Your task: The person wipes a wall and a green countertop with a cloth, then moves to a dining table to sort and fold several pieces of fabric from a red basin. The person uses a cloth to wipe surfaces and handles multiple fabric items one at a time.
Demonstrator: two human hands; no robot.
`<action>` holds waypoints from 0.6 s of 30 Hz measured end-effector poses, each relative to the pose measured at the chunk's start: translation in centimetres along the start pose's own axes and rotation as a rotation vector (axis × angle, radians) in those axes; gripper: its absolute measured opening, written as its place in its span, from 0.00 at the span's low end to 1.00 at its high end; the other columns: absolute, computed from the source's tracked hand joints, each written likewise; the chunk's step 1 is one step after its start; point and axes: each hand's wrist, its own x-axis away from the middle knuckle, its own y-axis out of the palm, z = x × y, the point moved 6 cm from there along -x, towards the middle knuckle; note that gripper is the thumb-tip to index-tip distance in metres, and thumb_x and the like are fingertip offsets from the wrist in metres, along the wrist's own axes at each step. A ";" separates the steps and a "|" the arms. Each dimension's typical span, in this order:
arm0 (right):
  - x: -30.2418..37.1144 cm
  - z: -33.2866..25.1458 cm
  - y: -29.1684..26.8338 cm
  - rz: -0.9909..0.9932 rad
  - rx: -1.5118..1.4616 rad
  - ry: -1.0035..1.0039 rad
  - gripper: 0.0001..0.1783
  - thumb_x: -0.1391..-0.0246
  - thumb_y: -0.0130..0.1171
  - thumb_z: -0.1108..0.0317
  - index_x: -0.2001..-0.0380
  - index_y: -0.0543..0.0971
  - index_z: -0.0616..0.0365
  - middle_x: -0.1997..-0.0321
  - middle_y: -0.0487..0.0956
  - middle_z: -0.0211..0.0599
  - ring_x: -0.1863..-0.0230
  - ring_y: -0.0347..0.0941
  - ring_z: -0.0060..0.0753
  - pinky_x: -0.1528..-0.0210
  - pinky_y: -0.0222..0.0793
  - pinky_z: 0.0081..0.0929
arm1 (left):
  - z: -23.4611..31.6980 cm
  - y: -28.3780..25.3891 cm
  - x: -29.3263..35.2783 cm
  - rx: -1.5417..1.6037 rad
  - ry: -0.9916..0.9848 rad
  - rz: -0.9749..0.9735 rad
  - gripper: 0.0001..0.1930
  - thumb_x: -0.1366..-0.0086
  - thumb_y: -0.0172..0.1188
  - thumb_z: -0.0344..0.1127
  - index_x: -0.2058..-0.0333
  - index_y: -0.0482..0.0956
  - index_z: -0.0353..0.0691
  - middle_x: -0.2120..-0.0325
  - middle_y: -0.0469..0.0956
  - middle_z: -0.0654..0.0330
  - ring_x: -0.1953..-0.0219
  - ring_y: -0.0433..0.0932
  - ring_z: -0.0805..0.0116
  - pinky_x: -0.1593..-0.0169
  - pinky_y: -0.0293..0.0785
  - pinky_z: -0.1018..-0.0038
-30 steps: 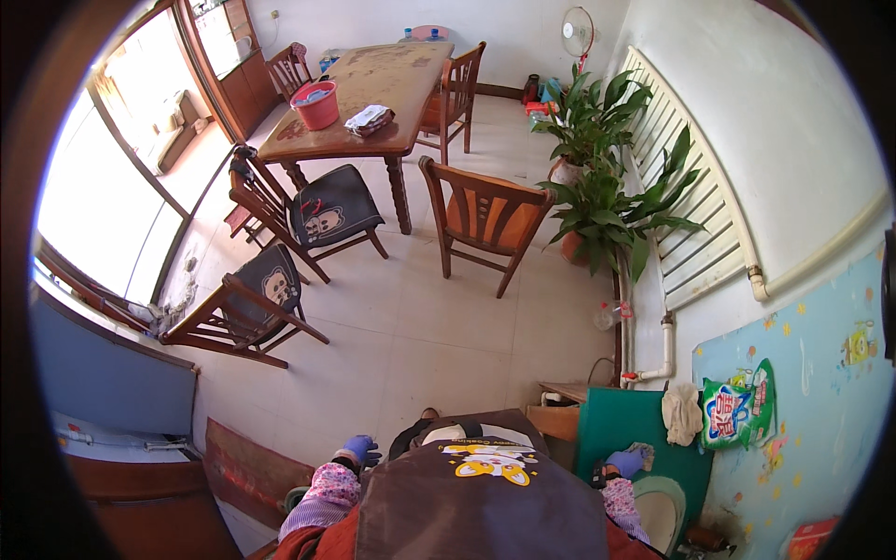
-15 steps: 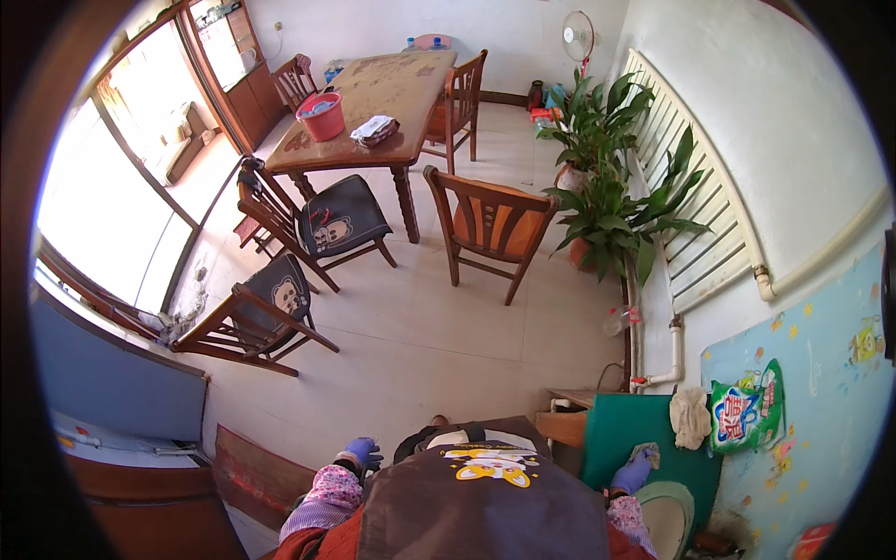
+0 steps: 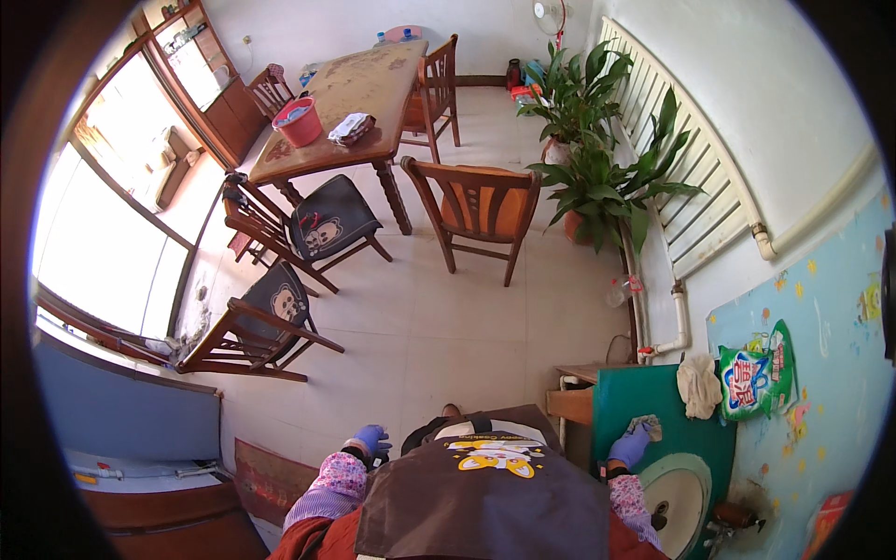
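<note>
My right hand (image 3: 631,448), in a purple glove, is closed on a crumpled greyish rag (image 3: 649,427), pressed against the green countertop (image 3: 614,387). Just nearer to me, a round pale washbasin (image 3: 686,485) is set into that counter, with its drain showing. My left hand (image 3: 371,438), also gloved in purple, hangs out to the left of my brown apron (image 3: 448,499) with nothing visible in it. Its fingers look loosely bent and apart from any object. Floral sleeve covers show on both forearms.
A beige cloth (image 3: 698,385) and a green detergent bag (image 3: 754,378) lie behind the basin; a faucet (image 3: 737,516) stands at its right. Potted plants (image 3: 597,196) and a radiator (image 3: 663,149) line the right wall. Wooden chairs (image 3: 481,210) surround a table (image 3: 364,89) bearing a pink bucket (image 3: 299,123).
My view has shifted, bringing more of the basin and its faucet into sight. The rag stays at about the same spot on the counter. My left hand has turned slightly, its fingers more bent.
</note>
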 end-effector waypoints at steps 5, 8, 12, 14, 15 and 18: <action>-1.1 -0.6 1.2 -0.459 -0.503 0.074 0.18 0.40 0.53 0.70 0.48 0.74 0.66 0.55 0.78 0.47 0.53 0.74 0.44 0.51 0.70 0.35 | 4.6 1.3 -2.1 0.039 0.063 0.014 0.17 0.28 0.47 0.39 0.44 0.66 0.43 0.43 0.71 0.52 0.50 0.77 0.43 0.55 0.78 0.50; -1.2 -8.5 -1.6 -1.066 -1.789 0.186 0.23 0.39 0.53 0.69 0.41 0.69 0.63 0.59 0.76 0.38 0.61 0.74 0.32 0.59 0.71 0.31 | 12.8 4.1 -0.1 -0.526 0.518 -0.124 0.20 0.30 0.51 0.41 0.43 0.68 0.40 0.47 0.74 0.54 0.53 0.78 0.54 0.55 0.79 0.57; -5.0 -18.9 -6.5 -0.866 -1.543 -0.017 0.26 0.34 0.50 0.66 0.37 0.63 0.63 0.42 0.73 0.44 0.44 0.73 0.39 0.45 0.73 0.41 | 24.9 12.4 8.0 -0.272 0.602 -0.105 0.24 0.32 0.56 0.44 0.42 0.71 0.40 0.50 0.76 0.56 0.55 0.78 0.64 0.49 0.75 0.69; -4.7 -23.6 -9.5 -1.053 -1.969 0.157 0.27 0.36 0.51 0.69 0.36 0.62 0.65 0.36 0.69 0.44 0.37 0.68 0.39 0.31 0.61 0.39 | 28.6 19.0 14.5 -0.320 0.693 -0.263 0.25 0.31 0.56 0.46 0.40 0.70 0.39 0.49 0.76 0.57 0.55 0.77 0.67 0.46 0.72 0.72; -4.7 -25.5 -10.6 -1.058 -1.911 0.149 0.27 0.36 0.51 0.69 0.36 0.62 0.65 0.36 0.69 0.43 0.36 0.67 0.39 0.31 0.61 0.38 | 30.0 22.3 18.0 -0.354 0.774 -0.411 0.26 0.30 0.55 0.47 0.39 0.69 0.39 0.49 0.76 0.58 0.54 0.76 0.69 0.45 0.71 0.74; -3.6 -29.7 -13.0 -1.164 -1.954 0.133 0.27 0.38 0.54 0.71 0.36 0.64 0.63 0.35 0.69 0.42 0.36 0.68 0.38 0.33 0.63 0.35 | 30.8 30.2 24.9 -0.490 0.801 -0.612 0.30 0.29 0.52 0.52 0.36 0.66 0.38 0.46 0.74 0.55 0.49 0.75 0.68 0.41 0.68 0.71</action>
